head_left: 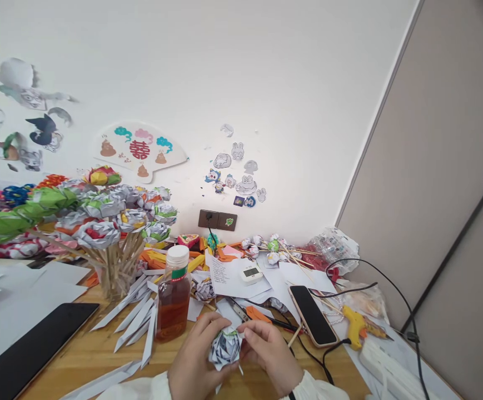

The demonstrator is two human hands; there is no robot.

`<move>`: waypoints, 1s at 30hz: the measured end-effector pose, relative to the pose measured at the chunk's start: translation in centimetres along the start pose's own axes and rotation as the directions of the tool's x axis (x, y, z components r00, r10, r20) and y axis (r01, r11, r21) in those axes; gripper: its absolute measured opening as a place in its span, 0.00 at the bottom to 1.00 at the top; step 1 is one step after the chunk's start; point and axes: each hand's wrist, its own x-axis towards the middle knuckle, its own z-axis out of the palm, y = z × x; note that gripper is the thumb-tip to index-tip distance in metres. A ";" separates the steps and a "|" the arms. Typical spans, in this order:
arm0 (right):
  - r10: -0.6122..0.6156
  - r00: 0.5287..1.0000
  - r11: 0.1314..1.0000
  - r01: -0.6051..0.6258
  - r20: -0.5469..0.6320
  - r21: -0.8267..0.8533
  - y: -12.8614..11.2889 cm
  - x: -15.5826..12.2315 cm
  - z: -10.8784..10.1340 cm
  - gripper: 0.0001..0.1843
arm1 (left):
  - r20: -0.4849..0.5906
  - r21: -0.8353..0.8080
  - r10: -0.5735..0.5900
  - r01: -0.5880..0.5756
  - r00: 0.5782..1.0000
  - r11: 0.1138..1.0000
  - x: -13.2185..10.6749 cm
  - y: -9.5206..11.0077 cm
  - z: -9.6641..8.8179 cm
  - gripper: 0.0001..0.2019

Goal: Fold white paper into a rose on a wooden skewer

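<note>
A paper flower [225,348] of folded white printed paper, with a little green near its top, is between my hands above the table's front edge. Wrapped round its left side is my left hand [197,355], thumb low and fingers over the top. My right hand [266,353] pinches the flower's right edge with thumb and forefinger. The flower's underside is hidden. Just behind my left hand stands a bottle [173,294] of amber liquid with a white cap. Folded white paper strips [135,319] lie to the left.
A bunch of paper flowers [99,233] on sticks stands at the left, near a black tablet-like slab [36,350]. On the right are a phone [313,315], a yellow glue gun [355,326], cables and a white power strip [395,372]. A small white timer [250,273] rests on papers.
</note>
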 end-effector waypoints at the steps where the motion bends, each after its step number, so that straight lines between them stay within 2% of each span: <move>1: 0.013 1.000 1.000 -0.013 0.010 0.013 0.0 0.0 0.0 0.17 | -0.001 -0.003 0.007 -0.007 1.000 1.000 0.0 -0.1 0.0 0.17; 6: 0.048 0.998 0.999 -0.048 0.027 0.008 0.4 0.1 -0.1 0.16 | -0.012 -0.006 0.033 -0.033 0.999 0.999 -0.2 -0.5 0.1 0.16; 17: -0.077 0.995 0.988 0.067 -0.064 -0.141 -0.2 0.0 0.6 0.16 | -0.030 0.044 0.034 -0.033 0.999 0.998 -0.5 -0.8 0.6 0.22; 21: -0.140 0.984 0.964 0.111 -0.111 -0.241 -0.3 0.1 0.2 0.17 | 0.042 -0.026 0.070 -0.069 0.997 0.997 -0.6 -0.6 0.4 0.25; 23: -0.166 0.977 0.952 0.124 -0.131 -0.280 -0.4 0.3 -0.1 0.17 | 0.087 -0.120 0.087 -0.077 0.992 0.990 -0.6 -0.4 0.3 0.21; 25: -0.179 0.974 0.945 0.132 -0.137 -0.299 -0.4 0.3 -0.2 0.17 | 0.122 -0.203 0.046 -0.020 0.991 0.979 -0.4 -0.2 0.2 0.14; 28: -0.172 0.978 0.940 0.127 -0.118 -0.317 -0.5 0.0 -0.1 0.16 | 0.164 -0.245 -0.100 0.138 0.981 0.960 -0.1 0.1 0.2 0.14; 30: -0.173 0.980 0.930 0.129 -0.101 -0.344 -0.4 -0.2 0.0 0.15 | 0.198 -0.277 -0.145 0.197 0.969 0.940 0.1 0.2 0.3 0.11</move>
